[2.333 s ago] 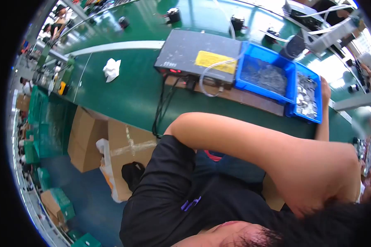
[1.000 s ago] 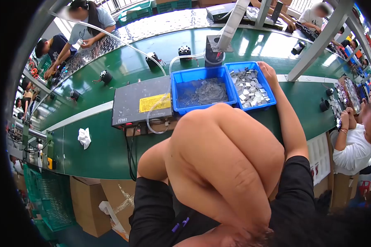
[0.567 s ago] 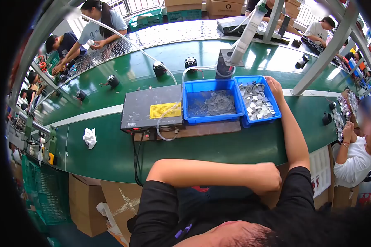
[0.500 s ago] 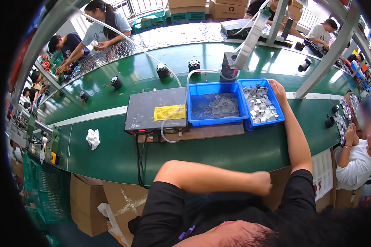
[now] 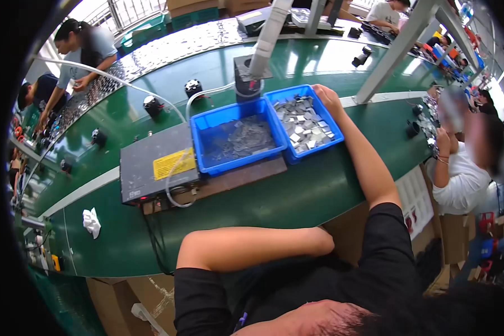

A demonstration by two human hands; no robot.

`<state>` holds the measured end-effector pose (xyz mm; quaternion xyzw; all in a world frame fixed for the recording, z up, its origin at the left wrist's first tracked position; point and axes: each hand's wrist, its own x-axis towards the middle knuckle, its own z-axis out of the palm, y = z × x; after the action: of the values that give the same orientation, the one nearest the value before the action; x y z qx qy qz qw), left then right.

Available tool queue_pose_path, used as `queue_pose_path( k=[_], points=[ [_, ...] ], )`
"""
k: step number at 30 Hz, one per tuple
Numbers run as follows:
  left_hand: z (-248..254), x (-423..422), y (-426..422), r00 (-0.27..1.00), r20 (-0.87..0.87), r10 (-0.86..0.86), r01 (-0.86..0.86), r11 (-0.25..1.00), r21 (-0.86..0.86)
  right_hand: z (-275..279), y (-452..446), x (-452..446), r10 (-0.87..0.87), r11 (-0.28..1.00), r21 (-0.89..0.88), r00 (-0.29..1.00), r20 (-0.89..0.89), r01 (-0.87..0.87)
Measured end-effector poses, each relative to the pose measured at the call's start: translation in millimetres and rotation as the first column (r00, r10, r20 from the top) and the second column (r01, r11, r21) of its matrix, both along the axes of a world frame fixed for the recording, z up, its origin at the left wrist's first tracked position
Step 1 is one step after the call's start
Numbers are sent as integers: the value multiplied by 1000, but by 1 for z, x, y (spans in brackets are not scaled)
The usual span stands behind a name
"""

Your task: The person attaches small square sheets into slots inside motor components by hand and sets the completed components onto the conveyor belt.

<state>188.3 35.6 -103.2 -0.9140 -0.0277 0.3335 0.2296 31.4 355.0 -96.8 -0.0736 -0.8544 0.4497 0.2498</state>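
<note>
My right hand [image 5: 329, 101] is at the far right corner of a blue bin [image 5: 339, 138], its fingers curled at the rim. Flat silvery metal pieces [image 5: 305, 124] fill this bin. My left forearm lies across in front of my body, and my left hand [image 5: 323, 242] is bent down near the bench edge with its fingers hidden. Against the first bin's left side stands a wider blue bin [image 5: 199, 140] holding thin grey pieces [image 5: 249, 136].
A grey power box [image 5: 157, 162] with a yellow label sits left of the bins, tubing attached. Behind them stands a dark fixture [image 5: 246, 78] with a pale cylinder. Black motor-like parts [image 5: 153, 105] dot the green bench. A crumpled white tissue [image 5: 91, 222] lies left. Co-workers sit around.
The view has swung, so the bench and bins appear further left and tilted. My left hand has bent downward, hiding its fingers. My right hand stays at the bin's corner.
</note>
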Motion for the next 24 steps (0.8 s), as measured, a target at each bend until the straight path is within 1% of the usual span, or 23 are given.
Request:
queue_pose_path(
  k=[1, 2, 3, 4, 5, 6, 8, 11, 13, 14, 15, 16, 17, 18, 19, 20, 21, 22, 23, 24],
  points=[
    [8, 4, 4, 989, -26, 147, -150, 970, -194, 1, -5, 0, -19, 1000, -7, 999, -30, 19],
    [15, 3, 4, 949, 49, 311, -287, 919, -271, 2, -5, 2, -29, 1000, 8, 999, -34, 30],
    [19, 1, 0, 873, 109, 476, -410, 835, -366, 2, -7, 1, -31, 999, 20, 999, -33, 32],
    [13, 2, -3, 883, 128, 452, -382, 849, -367, 3, -9, 2, -29, 1000, -1, 999, -22, 29],
    [4, 2, -3, 948, 96, 304, -266, 920, -288, 4, -11, 1, -37, 999, 17, 999, -26, 37],
    [-1, 4, 0, 987, 48, 155, -141, 968, -208, 5, -11, 2, -41, 998, 36, 999, -34, 42],
    [-1, 13, 9, 991, 55, 119, -105, 973, -207, 9, -10, 7, -56, 998, 34, 998, -11, 56],
    [-2, 20, 20, 996, 30, 81, -72, 972, -224, 10, -12, 4, -30, 1000, 1, 999, 17, 30],
    [-5, 22, 22, 997, 16, 79, -72, 966, -249, 4, -6, 1, -16, 1000, 13, 1000, 14, 16],
    [-7, 22, 20, 996, 11, 91, -84, 960, -268, -8, 9, -3, 38, 991, 130, 997, -60, -30],
    [-9, 19, 16, 993, 5, 117, -111, 950, -291, -22, 26, -10, 102, 880, 476, 976, -194, 2],
    [-13, 14, 8, 988, -5, 158, -151, 935, -322, -40, 41, -17, 219, 668, 739, 926, -309, 89],
    [-17, 12, -8, 973, 11, 229, -222, 955, -197, -35, 36, -13, 213, 522, 836, 924, -319, 168],
    [-19, 14, -24, 952, 28, 305, -302, 951, -62, -37, 35, -11, 156, 519, 837, 943, -293, 174],
    [-21, 7, -29, 925, 29, 380, -377, 923, -76, -42, 44, -16, 209, 462, 856, 909, -360, 232],
    [-22, 14, -29, 887, -12, 461, -461, 884, -75, -47, 52, -18, 197, 549, 818, 924, -327, 172],
    [-23, 13, -30, 844, -46, 535, -537, 840, -80, -44, 54, -16, 181, 526, 837, 941, -284, 152],
    [-25, 13, -32, 799, -82, 596, -601, 794, -91, -37, 50, -11, 169, 533, 836, 951, -258, 132],
    [-18, 64, 15, 758, -123, 641, -652, 752, -100, -41, 54, -11, 159, 414, 882, 936, -313, 224],
    [-22, 66, 14, 719, -168, 674, -693, 713, -107, -41, 60, -9, 139, 468, 867, 955, -264, 171]
  ],
)
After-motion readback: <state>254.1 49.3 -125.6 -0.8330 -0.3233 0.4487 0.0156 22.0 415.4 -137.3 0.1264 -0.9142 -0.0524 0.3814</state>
